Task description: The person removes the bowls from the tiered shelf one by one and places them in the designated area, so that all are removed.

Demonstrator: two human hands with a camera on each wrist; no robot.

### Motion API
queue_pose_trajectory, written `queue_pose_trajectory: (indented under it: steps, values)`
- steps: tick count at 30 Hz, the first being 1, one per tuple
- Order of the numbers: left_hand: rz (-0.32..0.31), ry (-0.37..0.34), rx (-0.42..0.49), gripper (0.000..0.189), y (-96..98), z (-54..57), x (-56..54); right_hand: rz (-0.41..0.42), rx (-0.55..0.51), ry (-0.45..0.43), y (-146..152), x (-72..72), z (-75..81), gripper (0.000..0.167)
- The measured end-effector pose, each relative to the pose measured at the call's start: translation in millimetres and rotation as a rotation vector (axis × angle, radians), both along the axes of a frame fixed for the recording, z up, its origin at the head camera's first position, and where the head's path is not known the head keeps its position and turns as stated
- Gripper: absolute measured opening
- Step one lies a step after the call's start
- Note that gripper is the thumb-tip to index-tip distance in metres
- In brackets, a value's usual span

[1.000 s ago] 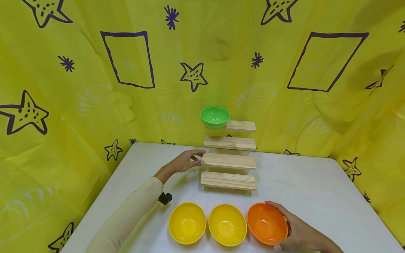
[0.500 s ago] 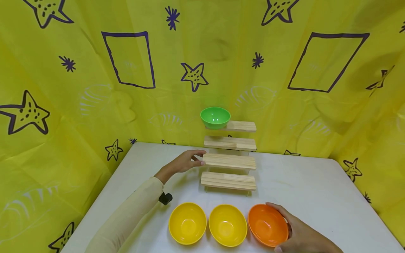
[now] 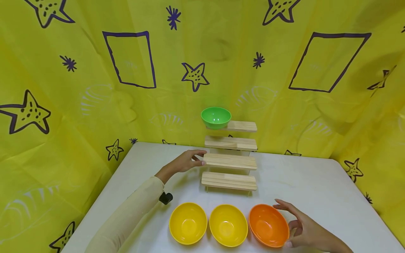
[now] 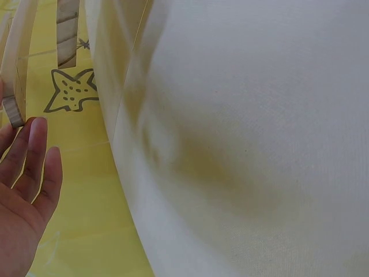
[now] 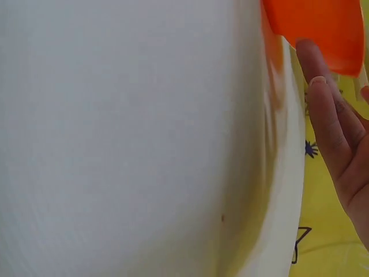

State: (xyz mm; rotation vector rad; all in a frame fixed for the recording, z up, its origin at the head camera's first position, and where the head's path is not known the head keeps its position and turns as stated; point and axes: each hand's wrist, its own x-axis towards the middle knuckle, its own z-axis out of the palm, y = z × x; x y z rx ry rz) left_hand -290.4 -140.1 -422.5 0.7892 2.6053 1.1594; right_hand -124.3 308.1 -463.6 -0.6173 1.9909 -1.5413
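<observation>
My left hand (image 3: 186, 161) holds the left end of a tiered wooden shelf stand (image 3: 230, 161) at its second step from the bottom, thumb on the near edge and fingertips at the far edge. In the left wrist view its fingers (image 4: 36, 144) reach up to the board end (image 4: 15, 109). On the top step, at the left, sits a green bowl (image 3: 216, 117). My right hand (image 3: 305, 228) is spread beside an orange bowl (image 3: 269, 225), the thumb near its lower right rim and the index finger off the rim. The right wrist view shows fingers (image 5: 326, 109) just under the orange bowl.
Two yellow bowls (image 3: 188, 224) stand in a row left of the orange one, close together in front of the stand. A small black object (image 3: 166, 198) shows by the left sleeve. Yellow patterned sheeting (image 3: 126, 105) encloses the white table (image 3: 300, 182) at back and sides.
The right hand has loosened from the orange bowl and shifted right, its fingers lifting off the rim. The left hand stays on the shelf stand, and the bowls keep their places.
</observation>
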Motion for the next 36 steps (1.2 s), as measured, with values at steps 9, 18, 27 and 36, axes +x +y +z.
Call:
queue_pose_trajectory:
  steps: [9,18,27,36]
  values:
    - [-0.004,0.006,0.003,0.053,-0.3,-0.8,-0.6,-0.086,0.005,0.355,16,-13.0,22.1,0.081]
    - [-0.010,-0.003,0.017,0.053,-0.6,0.2,0.9,-0.121,0.008,0.477,6,-38.3,53.5,0.077]
    - [-0.008,-0.003,0.019,0.053,-2.0,-1.4,0.5,-0.088,0.009,0.523,-24,-73.1,80.1,0.075]
    - [-0.013,-0.004,0.022,0.054,-2.1,-2.7,-0.5,-0.132,0.076,0.538,-53,-106.2,98.8,0.069]
